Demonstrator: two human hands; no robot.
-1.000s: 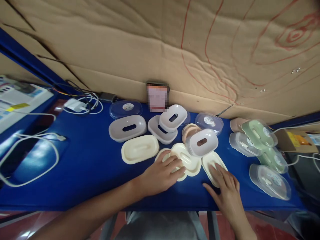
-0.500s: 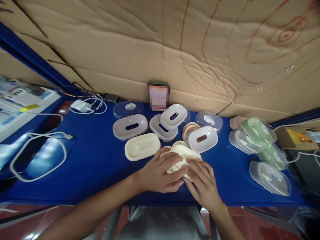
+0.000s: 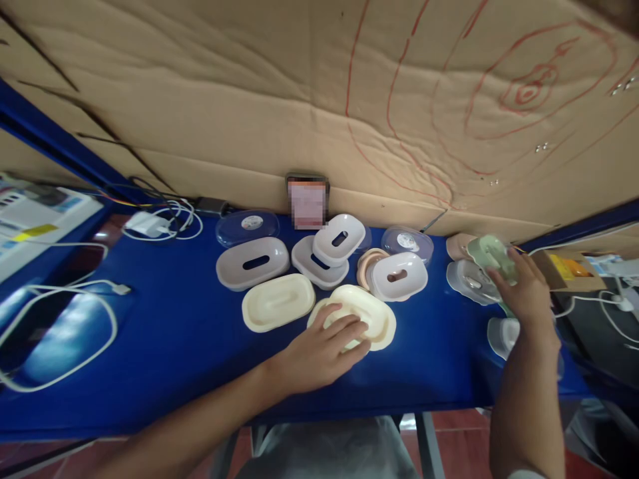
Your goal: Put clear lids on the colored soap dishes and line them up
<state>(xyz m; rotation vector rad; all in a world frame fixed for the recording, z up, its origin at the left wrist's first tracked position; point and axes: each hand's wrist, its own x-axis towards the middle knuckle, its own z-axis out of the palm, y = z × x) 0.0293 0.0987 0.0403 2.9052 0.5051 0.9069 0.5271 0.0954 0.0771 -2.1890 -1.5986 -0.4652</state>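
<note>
My left hand (image 3: pixel 319 349) lies flat with spread fingers on a stack of cream oval soap-dish trays (image 3: pixel 372 316) near the front of the blue table (image 3: pixel 174 326). Off to the right, my right hand (image 3: pixel 524 289) closes on a green soap dish with a clear lid (image 3: pixel 492 256). Another cream tray (image 3: pixel 278 302) rests alone just left of the stack. Behind it sit white slotted oval inserts (image 3: pixel 252 263), (image 3: pixel 339 238), (image 3: pixel 398 275) and a pinkish dish (image 3: pixel 368 261).
Clear lids (image 3: pixel 247 225), (image 3: pixel 408 242) lie at the back. More lidded dishes (image 3: pixel 466 281), (image 3: pixel 499 332) sit by my right arm. White cables and a charger (image 3: pixel 150 223) are at the left, a cardboard wall (image 3: pixel 319 100) behind, a small box (image 3: pixel 564 269) at the right.
My right hand left the cream trays and swung right to the green lidded dish. The cream trays it touched are now gathered in one stack under my left hand.
</note>
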